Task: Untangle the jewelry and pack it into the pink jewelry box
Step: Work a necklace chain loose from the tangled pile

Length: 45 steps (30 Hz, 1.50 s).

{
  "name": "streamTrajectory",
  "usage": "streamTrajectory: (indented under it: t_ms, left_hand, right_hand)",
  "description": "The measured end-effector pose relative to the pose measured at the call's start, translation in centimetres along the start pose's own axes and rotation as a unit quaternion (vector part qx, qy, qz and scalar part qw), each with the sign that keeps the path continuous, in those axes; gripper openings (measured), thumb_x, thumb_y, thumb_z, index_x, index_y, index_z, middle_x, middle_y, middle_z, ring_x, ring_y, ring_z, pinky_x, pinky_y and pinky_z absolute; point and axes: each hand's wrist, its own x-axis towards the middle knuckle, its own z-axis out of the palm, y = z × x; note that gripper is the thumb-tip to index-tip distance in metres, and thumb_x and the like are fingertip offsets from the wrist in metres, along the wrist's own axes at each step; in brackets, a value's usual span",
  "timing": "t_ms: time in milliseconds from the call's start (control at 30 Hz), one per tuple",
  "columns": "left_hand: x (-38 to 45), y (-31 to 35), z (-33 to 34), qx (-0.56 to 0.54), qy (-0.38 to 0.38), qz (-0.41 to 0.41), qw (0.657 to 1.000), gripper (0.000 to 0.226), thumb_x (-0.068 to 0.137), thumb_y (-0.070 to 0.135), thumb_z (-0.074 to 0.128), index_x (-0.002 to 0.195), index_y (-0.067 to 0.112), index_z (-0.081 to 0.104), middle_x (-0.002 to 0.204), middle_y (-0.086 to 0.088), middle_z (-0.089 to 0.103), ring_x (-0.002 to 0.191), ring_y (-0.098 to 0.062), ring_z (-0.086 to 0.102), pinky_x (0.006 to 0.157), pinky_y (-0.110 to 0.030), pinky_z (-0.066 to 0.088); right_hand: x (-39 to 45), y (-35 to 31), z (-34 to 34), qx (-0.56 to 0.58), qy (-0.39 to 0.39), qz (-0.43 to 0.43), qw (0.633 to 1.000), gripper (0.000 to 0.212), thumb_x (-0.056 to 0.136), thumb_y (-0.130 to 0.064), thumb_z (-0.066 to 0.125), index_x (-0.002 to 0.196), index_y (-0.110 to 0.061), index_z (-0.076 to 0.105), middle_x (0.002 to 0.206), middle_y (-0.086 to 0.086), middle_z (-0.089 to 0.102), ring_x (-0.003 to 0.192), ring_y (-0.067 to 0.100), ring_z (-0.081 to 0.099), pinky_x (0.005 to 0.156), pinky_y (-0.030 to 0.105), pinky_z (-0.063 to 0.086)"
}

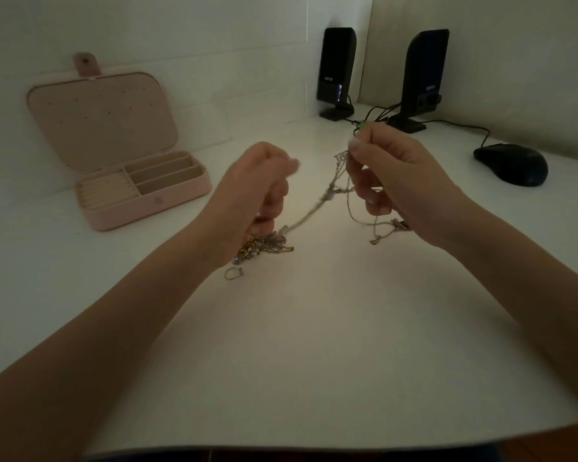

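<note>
Both hands are raised above a white desk [314, 345] with a tangle of thin chains [327, 191] strung between them. The right hand [397, 185] pinches the upper end of the chains between thumb and fingertips, and loose loops hang below it with a small clasp end dangling near the desk. The left hand [257, 191] has its fingers curled around the lower part of the tangle; its fingertips are blurred, so the exact hold is unclear. Under that hand a clump of gold and silver jewelry [262, 246] lies on the desk, and a small ring [233, 272] sits just near of it.

The pink jewelry box [141, 191] stands open at the far left, lid upright, well apart from the hands. At the far right stand two black speakers [336, 71], their cables [461, 123] running along the desk behind the right hand, and a black mouse [511, 165] lies beyond them to the right.
</note>
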Motion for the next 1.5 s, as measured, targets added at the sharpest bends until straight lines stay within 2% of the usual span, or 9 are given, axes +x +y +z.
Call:
streamTrajectory:
  t_ms: [100, 300, 433, 567, 700, 867, 1033, 1300, 1500]
  left_hand:
    - [-0.6, 0.0, 0.7, 0.153, -0.023, 0.091, 0.984, 0.013, 0.082, 0.034, 0.069, 0.091, 0.025, 0.066, 0.052, 0.009, 0.035, 0.045, -0.006, 0.029, 0.042, -0.014, 0.027]
    - [-0.7, -0.5, 0.9, 0.194, -0.010, 0.145, 0.970, 0.007, 0.077, 0.031, 0.076, 0.081, 0.028, 0.072, 0.051, 0.013, 0.031, 0.048, -0.005, 0.025, 0.048, -0.013, 0.024]
    - [-0.4, -0.8, 0.9, 0.175, 0.000, 0.127, 0.976, 0.010, 0.083, 0.020, 0.072, 0.075, 0.021, 0.065, 0.060, 0.002, 0.049, 0.054, -0.008, 0.041, 0.051, -0.017, 0.036]
    - [-0.1, -0.7, 0.8, 0.044, -0.023, 0.071, 0.996, 0.020, 0.092, 0.003, 0.054, 0.075, 0.014, 0.055, 0.070, 0.005, 0.065, 0.070, -0.008, 0.062, 0.070, -0.023, 0.051]
    - [0.3, -0.3, 0.9, -0.190, -0.044, -0.010, 0.981, 0.027, 0.096, 0.001, 0.040, 0.071, 0.012, 0.046, 0.056, 0.001, 0.056, 0.057, -0.012, 0.060, 0.063, -0.022, 0.053]
    - [0.5, -0.6, 0.8, -0.187, -0.021, -0.023, 0.982, 0.025, 0.097, 0.007, 0.045, 0.074, 0.014, 0.047, 0.049, 0.006, 0.033, 0.041, -0.007, 0.032, 0.049, -0.022, 0.048]
    - [0.8, -0.2, -0.4, -0.120, 0.023, -0.022, 0.992, 0.020, 0.096, 0.010, 0.051, 0.077, 0.016, 0.052, 0.049, 0.009, 0.032, 0.038, -0.004, 0.024, 0.031, -0.014, 0.022]
    - [0.8, -0.4, -1.4, 0.229, 0.075, 0.092, 0.966, 0.022, 0.096, 0.018, 0.054, 0.080, 0.022, 0.068, 0.037, 0.014, 0.034, 0.033, -0.004, 0.024, 0.035, -0.013, 0.021]
    - [1.2, 0.2, -2.2, 0.067, 0.113, 0.051, 0.990, 0.027, 0.104, 0.018, 0.035, 0.081, 0.018, 0.048, 0.056, 0.008, 0.062, 0.048, -0.013, 0.055, 0.037, -0.018, 0.037]
  right_hand:
    - [0.0, -0.1, 0.3, 0.032, -0.013, 0.007, 0.999, 0.022, 0.100, -0.022, 0.046, 0.080, -0.012, 0.049, 0.068, -0.001, 0.050, 0.051, 0.008, 0.042, 0.043, 0.020, 0.034]
    - [-0.3, 0.0, 1.1, 0.050, -0.056, 0.000, 0.997, 0.023, 0.099, -0.022, 0.048, 0.080, -0.009, 0.052, 0.067, -0.004, 0.056, 0.056, 0.010, 0.045, 0.047, 0.020, 0.041]
    - [-0.1, 0.2, 1.2, 0.036, -0.061, -0.001, 0.998, 0.026, 0.099, -0.025, 0.046, 0.080, -0.010, 0.055, 0.074, 0.000, 0.057, 0.062, 0.009, 0.050, 0.059, 0.020, 0.046]
    - [0.1, 0.3, 0.8, 0.059, -0.057, 0.039, 0.996, 0.033, 0.100, -0.033, 0.042, 0.075, -0.014, 0.054, 0.078, -0.001, 0.060, 0.072, 0.009, 0.056, 0.072, 0.024, 0.048]
    - [0.1, 0.3, 0.9, 0.118, -0.083, 0.093, 0.985, 0.040, 0.100, -0.037, 0.042, 0.069, -0.016, 0.056, 0.075, -0.001, 0.065, 0.073, 0.010, 0.061, 0.079, 0.030, 0.050]
    - [0.1, -0.1, 0.4, 0.220, -0.093, 0.119, 0.964, 0.047, 0.100, -0.039, 0.042, 0.058, -0.018, 0.036, 0.058, 0.001, 0.049, 0.060, 0.014, 0.051, 0.067, 0.027, 0.050]
    - [0.1, -0.6, -0.6, 0.241, -0.064, 0.129, 0.960, 0.042, 0.091, -0.041, 0.052, 0.059, -0.021, 0.033, 0.053, -0.004, 0.020, 0.052, 0.012, 0.019, 0.049, 0.021, 0.032]
    - [0.0, -0.8, -1.4, 0.202, -0.080, 0.134, 0.967, 0.029, 0.083, -0.043, 0.056, 0.070, -0.020, 0.044, 0.059, -0.005, 0.008, 0.050, 0.010, 0.006, 0.042, 0.021, 0.008]
    - [-0.1, -0.6, -1.3, 0.114, -0.133, 0.102, 0.979, 0.019, 0.083, -0.036, 0.058, 0.089, -0.019, 0.064, 0.056, -0.004, 0.017, 0.047, 0.010, 0.013, 0.039, 0.019, 0.015]
